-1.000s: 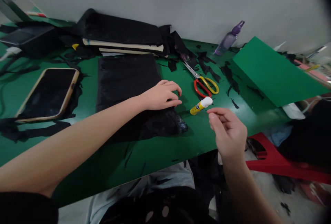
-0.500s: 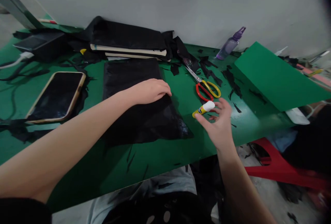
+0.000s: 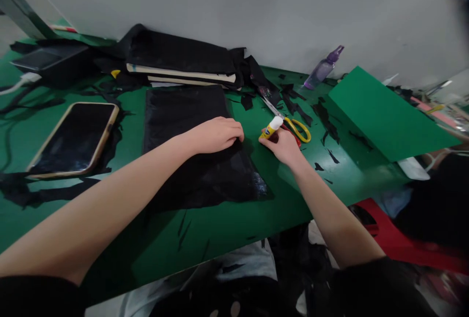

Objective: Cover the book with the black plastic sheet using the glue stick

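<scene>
A black cloth (image 3: 205, 180) lies over a flat rectangular piece, with a shiny whitish smear at its lower right corner. My left hand (image 3: 220, 135) rests on it, its fingers together and curled at the right edge; the fingertips are partly hidden. Just right of that edge, my right hand (image 3: 285, 145) grips a yellow glue stick (image 3: 270, 130) with its white end tilted up to the right. Behind my right hand lie scissors (image 3: 300, 129) with one yellow and one red handle, the red one partly covered by the hand.
Cloth-wrapped books or boards (image 3: 179, 55) sit against the grey wall. A phone (image 3: 73, 136) lies at left near a black box (image 3: 51, 60). A purple spray bottle (image 3: 322, 70), black scraps (image 3: 326, 119) and a green sheet (image 3: 388, 116) are at right. A red stool (image 3: 399, 239) stands beside the table.
My right hand, with the glue stick, has moved left and away from me, closer to the cloth's right edge, and now partly covers the scissors. My left hand stays nearly in place.
</scene>
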A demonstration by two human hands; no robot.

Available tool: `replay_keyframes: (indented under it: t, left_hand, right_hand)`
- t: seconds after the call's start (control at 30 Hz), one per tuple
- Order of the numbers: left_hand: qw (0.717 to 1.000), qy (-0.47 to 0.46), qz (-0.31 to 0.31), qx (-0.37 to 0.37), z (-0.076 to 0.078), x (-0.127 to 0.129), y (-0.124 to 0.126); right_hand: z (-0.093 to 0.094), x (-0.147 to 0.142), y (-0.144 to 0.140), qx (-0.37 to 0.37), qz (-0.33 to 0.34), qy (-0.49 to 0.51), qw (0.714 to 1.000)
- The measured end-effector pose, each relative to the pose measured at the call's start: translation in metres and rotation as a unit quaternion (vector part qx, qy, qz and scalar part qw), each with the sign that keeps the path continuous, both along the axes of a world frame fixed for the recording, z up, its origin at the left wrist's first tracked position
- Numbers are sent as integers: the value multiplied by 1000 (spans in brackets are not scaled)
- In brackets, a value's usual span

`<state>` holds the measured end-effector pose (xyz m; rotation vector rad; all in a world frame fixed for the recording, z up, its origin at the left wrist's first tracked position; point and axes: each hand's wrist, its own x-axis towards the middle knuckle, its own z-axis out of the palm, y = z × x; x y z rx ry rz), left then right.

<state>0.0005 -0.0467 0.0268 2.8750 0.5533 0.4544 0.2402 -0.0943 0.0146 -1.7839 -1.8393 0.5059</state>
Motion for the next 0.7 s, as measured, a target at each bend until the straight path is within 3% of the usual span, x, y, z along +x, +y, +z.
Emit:
replay_keyframes:
  t: [0.1, 0.2, 0.37, 0.43, 0.53, 0.7]
  left_hand:
    - [1000, 0, 0, 3, -1, -1, 0]
    - [1000, 1, 0, 6, 0, -2, -1]
    - [1000, 0, 5, -5, -1, -2, 0]
    - [1000, -10, 13, -6, -2, -2, 2]
    - [999, -3, 52, 14, -4, -6, 6]
    - [987, 64, 133, 60, 6, -20, 7]
  right_hand:
    - [-7, -6, 11, 41, -10, -3, 999]
    - [-7, -12, 5, 84, -34, -17, 996]
    - [20, -24, -28, 255, -92, 33, 962]
    - [33, -31, -37, 227, -59, 27, 972]
    - [42, -43, -35, 94, 36, 42, 994]
    - [29, -58, -10, 7, 63, 25, 998]
